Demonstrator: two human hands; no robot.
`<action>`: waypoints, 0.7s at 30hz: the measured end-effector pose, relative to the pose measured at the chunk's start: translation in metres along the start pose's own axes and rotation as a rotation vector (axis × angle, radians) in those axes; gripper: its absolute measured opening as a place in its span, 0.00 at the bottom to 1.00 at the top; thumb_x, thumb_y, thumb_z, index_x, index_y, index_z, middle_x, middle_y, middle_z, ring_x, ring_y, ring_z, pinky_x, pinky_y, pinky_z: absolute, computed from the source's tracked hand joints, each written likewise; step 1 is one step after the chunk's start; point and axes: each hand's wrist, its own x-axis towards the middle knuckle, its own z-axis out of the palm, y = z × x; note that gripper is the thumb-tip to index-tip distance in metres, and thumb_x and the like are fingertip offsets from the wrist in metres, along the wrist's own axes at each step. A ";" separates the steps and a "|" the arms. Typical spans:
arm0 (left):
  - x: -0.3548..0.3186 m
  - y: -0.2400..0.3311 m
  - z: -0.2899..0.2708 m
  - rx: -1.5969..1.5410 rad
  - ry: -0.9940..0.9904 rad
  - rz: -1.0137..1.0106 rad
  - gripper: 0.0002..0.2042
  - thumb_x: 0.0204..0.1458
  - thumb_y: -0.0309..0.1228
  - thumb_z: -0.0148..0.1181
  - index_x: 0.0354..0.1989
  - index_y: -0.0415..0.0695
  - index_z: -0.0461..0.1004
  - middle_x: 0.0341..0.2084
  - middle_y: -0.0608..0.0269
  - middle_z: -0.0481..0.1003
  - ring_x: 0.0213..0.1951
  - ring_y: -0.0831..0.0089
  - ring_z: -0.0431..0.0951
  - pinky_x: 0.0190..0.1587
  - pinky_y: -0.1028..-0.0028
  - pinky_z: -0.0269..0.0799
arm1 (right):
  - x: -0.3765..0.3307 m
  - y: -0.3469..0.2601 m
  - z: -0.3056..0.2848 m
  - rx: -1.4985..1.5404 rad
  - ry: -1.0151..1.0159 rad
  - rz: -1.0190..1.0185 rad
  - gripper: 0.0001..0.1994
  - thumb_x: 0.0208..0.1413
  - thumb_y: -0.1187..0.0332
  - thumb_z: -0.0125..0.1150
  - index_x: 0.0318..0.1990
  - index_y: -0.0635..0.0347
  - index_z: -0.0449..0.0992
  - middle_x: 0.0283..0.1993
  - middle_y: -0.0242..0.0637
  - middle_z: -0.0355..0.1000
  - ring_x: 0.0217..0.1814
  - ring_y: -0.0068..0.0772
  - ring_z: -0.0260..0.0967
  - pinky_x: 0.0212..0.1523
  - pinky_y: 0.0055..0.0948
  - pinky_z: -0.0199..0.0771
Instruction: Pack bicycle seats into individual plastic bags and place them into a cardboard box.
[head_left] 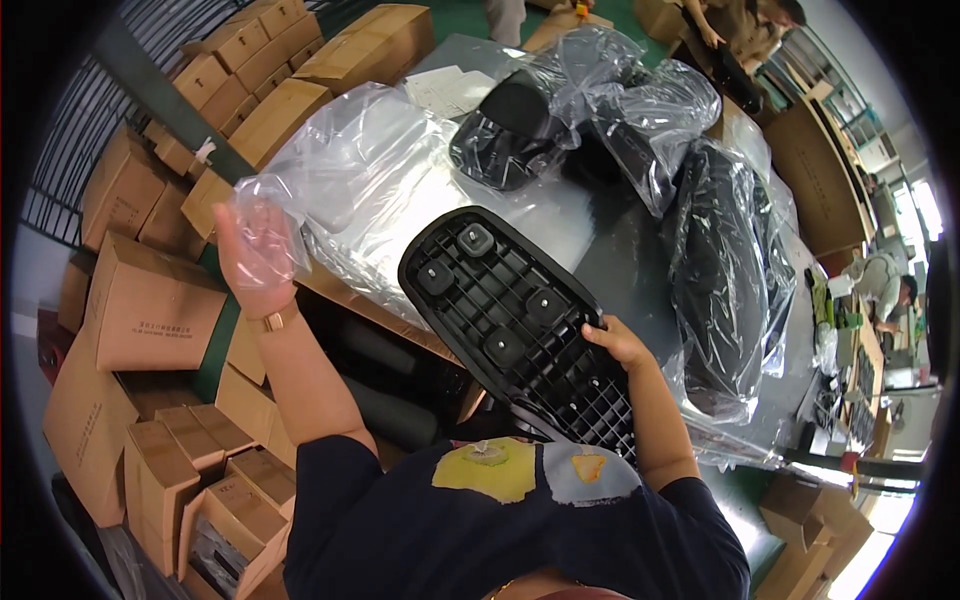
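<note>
My raised left hand (258, 245) is at the left edge of the table, its fingers behind the crumpled film of a clear plastic bag (285, 205) that it holds. The film partly hides the fingers. In front of my body, a long black plastic panel (520, 320) slants across, its ribbed underside up, with several square pads and bolts. My right hand (618, 343) grips its right edge, thumb on the ribs and fingers out of sight underneath. The panel's near end rests close to my shirt. Beyond it lies a stack of clear plastic bags (385, 165).
Black parts wrapped in clear film (720, 280) lie on the right of the grey table (625, 240), with another wrapped black part (510, 125) at the back. Brown cartons (155, 300) crowd the left. Other people (745, 30) stand at the far right.
</note>
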 end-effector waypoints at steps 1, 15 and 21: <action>-0.007 0.003 -0.003 0.002 0.004 0.015 0.07 0.56 0.36 0.52 0.32 0.47 0.68 0.21 0.70 0.67 0.25 0.81 0.66 0.26 0.81 0.62 | 0.011 -0.006 0.000 -0.030 0.004 -0.013 0.27 0.47 0.48 0.62 0.43 0.65 0.73 0.38 0.31 0.71 0.42 0.24 0.65 0.47 0.24 0.63; -0.101 -0.089 -0.076 0.779 0.212 -0.148 0.05 0.56 0.28 0.52 0.37 0.39 0.70 0.25 0.71 0.70 0.26 0.86 0.66 0.28 0.85 0.62 | 0.078 -0.113 0.059 -0.730 0.561 -0.722 0.29 0.40 0.64 0.67 0.54 0.58 0.67 0.50 0.45 0.69 0.52 0.48 0.66 0.56 0.34 0.64; -0.113 -0.103 -0.033 1.280 -0.166 0.176 0.05 0.53 0.26 0.54 0.35 0.39 0.71 0.26 0.56 0.72 0.25 0.66 0.72 0.29 0.73 0.67 | 0.089 -0.157 0.181 -1.045 0.070 -1.239 0.25 0.36 0.72 0.61 0.49 0.52 0.71 0.50 0.41 0.66 0.61 0.45 0.58 0.63 0.46 0.53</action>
